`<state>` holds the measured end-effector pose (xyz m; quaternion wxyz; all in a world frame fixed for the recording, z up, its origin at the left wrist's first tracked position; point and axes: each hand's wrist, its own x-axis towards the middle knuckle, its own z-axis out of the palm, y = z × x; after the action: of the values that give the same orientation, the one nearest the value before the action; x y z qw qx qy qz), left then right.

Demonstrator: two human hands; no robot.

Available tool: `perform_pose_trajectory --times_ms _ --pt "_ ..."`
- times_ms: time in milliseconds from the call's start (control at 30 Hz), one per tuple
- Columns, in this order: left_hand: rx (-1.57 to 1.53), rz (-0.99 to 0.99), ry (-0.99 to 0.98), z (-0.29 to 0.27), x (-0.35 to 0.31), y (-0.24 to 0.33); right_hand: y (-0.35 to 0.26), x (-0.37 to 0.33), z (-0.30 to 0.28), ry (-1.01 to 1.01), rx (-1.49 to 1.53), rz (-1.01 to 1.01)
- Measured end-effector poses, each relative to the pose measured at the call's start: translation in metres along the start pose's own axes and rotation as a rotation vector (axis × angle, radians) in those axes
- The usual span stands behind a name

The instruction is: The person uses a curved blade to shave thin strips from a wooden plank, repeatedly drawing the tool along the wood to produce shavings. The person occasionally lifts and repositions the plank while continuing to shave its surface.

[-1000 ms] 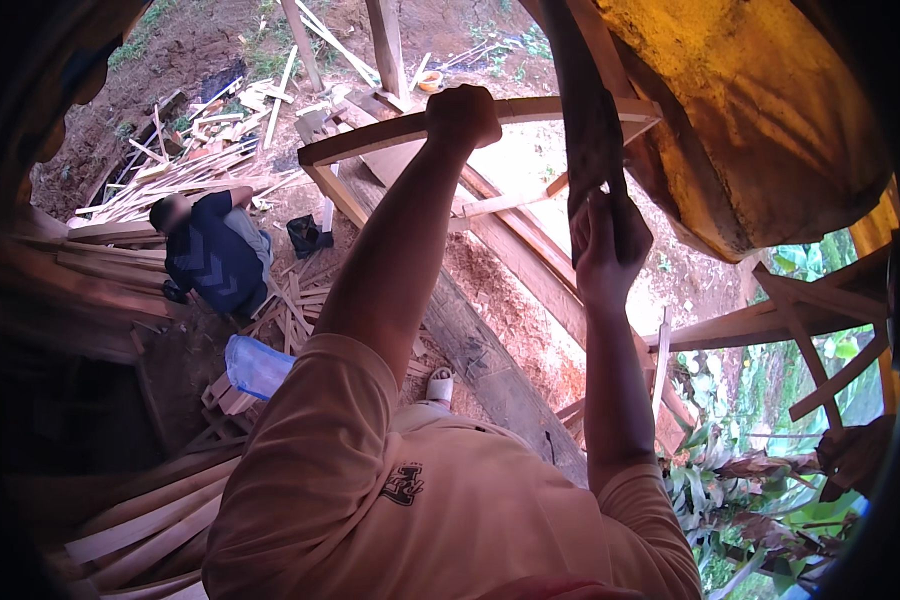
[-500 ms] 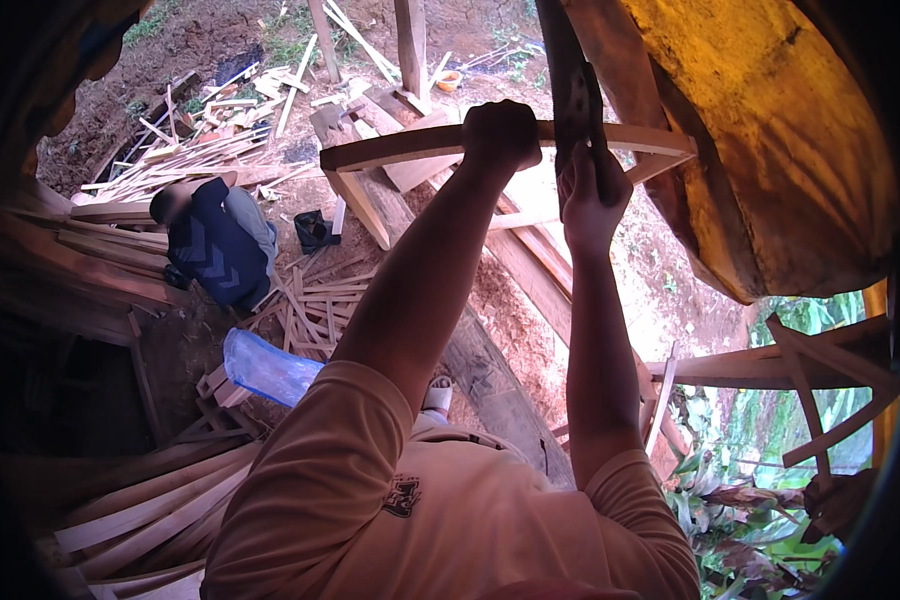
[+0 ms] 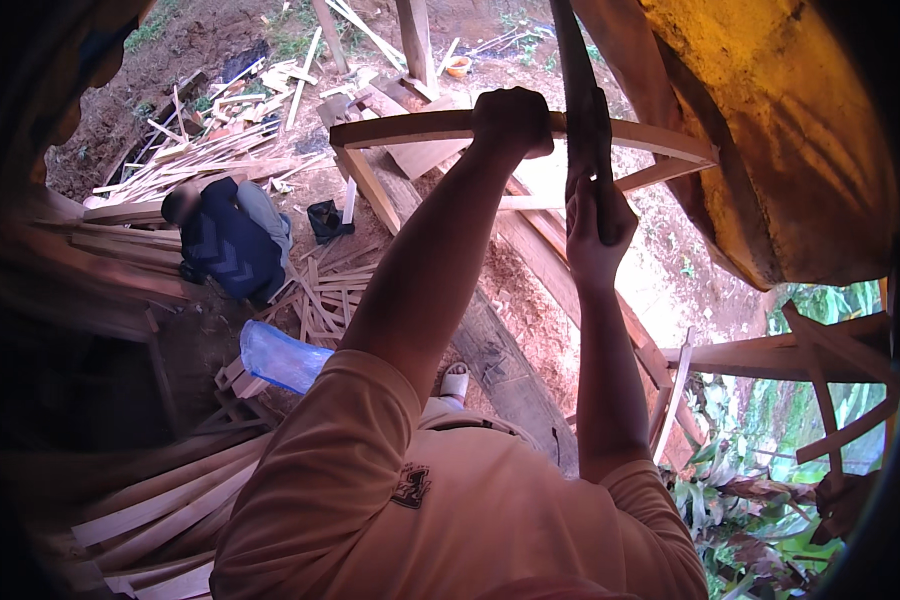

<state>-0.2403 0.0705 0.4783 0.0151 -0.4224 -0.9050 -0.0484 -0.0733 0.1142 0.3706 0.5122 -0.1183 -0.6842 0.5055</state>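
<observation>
A wooden frame (image 3: 410, 127) of pale, squared bars spans in front of me, its top bar bowed in the picture. My left hand (image 3: 513, 122) is closed in a fist round that top bar, left of its middle. Just to the right, a long dark tool (image 3: 582, 100), which looks like a handsaw, crosses the bar and runs toward the top edge. My right hand (image 3: 602, 225) is closed round its near end, below the bar. Side bars of the frame slant down from both ends. Whether the tool's edge cuts into the wood is hidden.
A crouching person (image 3: 232, 240) in dark clothing is at the left, by piled wooden strips (image 3: 190, 160). A thick plank (image 3: 505, 350) lies below my arms. A yellow tarp (image 3: 760, 120) hangs at upper right. A clear bluish plastic sheet (image 3: 282, 357) lies by my left elbow.
My right hand has drawn the dark tool slightly toward me along its length. My left hand keeps its grip on the bar. The whole view has shifted a little.
</observation>
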Motion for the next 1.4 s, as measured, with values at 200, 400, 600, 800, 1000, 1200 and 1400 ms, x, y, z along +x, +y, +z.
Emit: perform_pose_trajectory --times_ms 200,400,600,800,1000,1200,1400 --pt "0.023 -0.064 0.001 0.004 0.014 -0.004 -0.016 -0.061 -0.018 -0.026 -0.046 0.036" --pt "0.062 -0.094 0.023 -0.008 0.038 -0.051 -0.059 -0.149 -0.066 -0.165 -0.210 0.059" --pt "0.055 -0.126 0.039 -0.012 0.059 -0.059 -0.110 -0.243 -0.150 -0.165 -0.313 0.126" --pt "0.103 -0.125 0.084 -0.012 0.096 -0.097 -0.152 -0.310 -0.216 -0.132 -0.416 0.670" --pt "0.095 -0.044 0.098 -0.012 0.096 -0.122 -0.143 -0.260 -0.197 -0.112 -0.533 0.486" --pt "0.081 0.071 0.112 -0.013 0.094 -0.120 -0.114 -0.129 -0.133 -0.137 -0.396 0.037" --pt "0.020 -0.070 0.078 -0.009 0.097 -0.116 -0.089 0.009 -0.014 -0.110 -0.192 0.006"
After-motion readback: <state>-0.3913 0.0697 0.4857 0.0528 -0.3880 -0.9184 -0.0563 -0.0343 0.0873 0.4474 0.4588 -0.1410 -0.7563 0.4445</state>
